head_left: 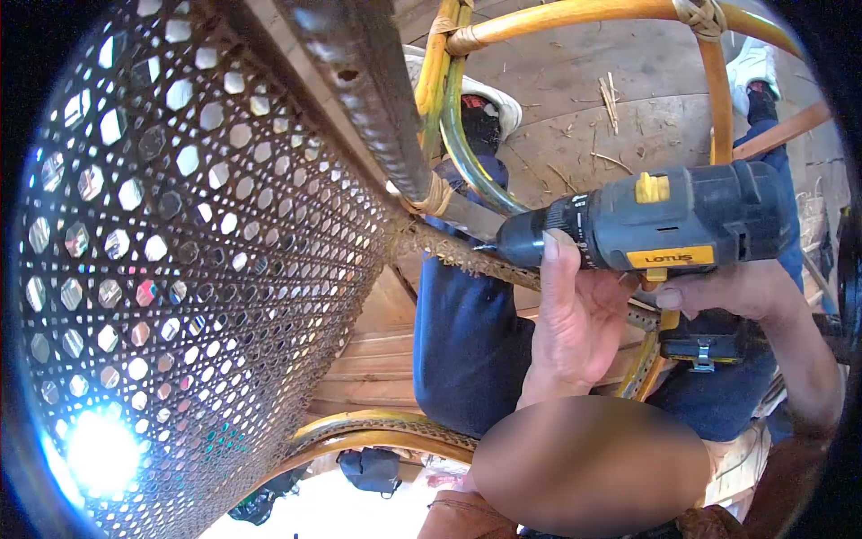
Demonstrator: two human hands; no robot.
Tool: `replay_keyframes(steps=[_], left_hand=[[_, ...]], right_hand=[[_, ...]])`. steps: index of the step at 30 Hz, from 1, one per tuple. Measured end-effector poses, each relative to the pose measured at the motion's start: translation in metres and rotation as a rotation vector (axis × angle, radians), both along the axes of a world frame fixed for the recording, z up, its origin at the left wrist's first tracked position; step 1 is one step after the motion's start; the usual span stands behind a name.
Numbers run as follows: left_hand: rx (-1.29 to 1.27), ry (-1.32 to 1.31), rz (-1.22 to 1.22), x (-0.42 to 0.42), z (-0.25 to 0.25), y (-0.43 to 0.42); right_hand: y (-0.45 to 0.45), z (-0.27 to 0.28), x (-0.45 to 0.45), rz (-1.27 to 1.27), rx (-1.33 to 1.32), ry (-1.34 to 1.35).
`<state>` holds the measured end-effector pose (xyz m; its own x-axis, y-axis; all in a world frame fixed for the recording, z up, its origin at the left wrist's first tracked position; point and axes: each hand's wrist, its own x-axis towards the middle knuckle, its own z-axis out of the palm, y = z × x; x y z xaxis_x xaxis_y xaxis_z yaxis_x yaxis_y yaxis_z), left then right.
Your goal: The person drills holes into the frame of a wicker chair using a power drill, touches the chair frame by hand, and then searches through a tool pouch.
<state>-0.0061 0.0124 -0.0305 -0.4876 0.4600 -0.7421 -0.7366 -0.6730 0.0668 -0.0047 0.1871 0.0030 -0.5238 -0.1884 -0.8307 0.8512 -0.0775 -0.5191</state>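
A dark grey and yellow cordless drill lies sideways across the view, its chuck toward the left. My right hand is closed round the grip, above the battery. Cupped at the front of the drill, my left hand has its thumb against the chuck collar; its other fingers are partly hidden under the body. A thin bit points at the edge rail of a rattan chair frame. Whether the bit touches the rail, I cannot tell. Woven cane webbing spreads out to the left of that rail.
Curved rattan poles with wrapped joints arch across the top. A dark bar runs along the webbing's upper edge. My blue-trousered leg is beneath the work. Cane scraps litter the floor near a white shoe.
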Motion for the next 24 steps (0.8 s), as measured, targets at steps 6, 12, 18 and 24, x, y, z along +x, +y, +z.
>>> replay_keyframes(steps=[6, 12, 18, 24], left_hand=[[-0.039, 0.014, 0.013, -0.002, -0.004, -0.003], [-0.118, 0.020, 0.003, -0.004, -0.005, -0.004], [-0.082, 0.021, 0.026, -0.005, -0.006, -0.009], [-0.091, 0.044, 0.065, -0.003, -0.007, -0.008]], right_hand=[[-0.005, -0.005, -0.002, -0.024, -0.019, 0.020], [-0.008, -0.010, -0.003, -0.043, -0.068, 0.095], [-0.012, -0.013, -0.008, -0.015, -0.089, 0.013], [-0.012, -0.017, -0.008, -0.003, -0.087, 0.164]])
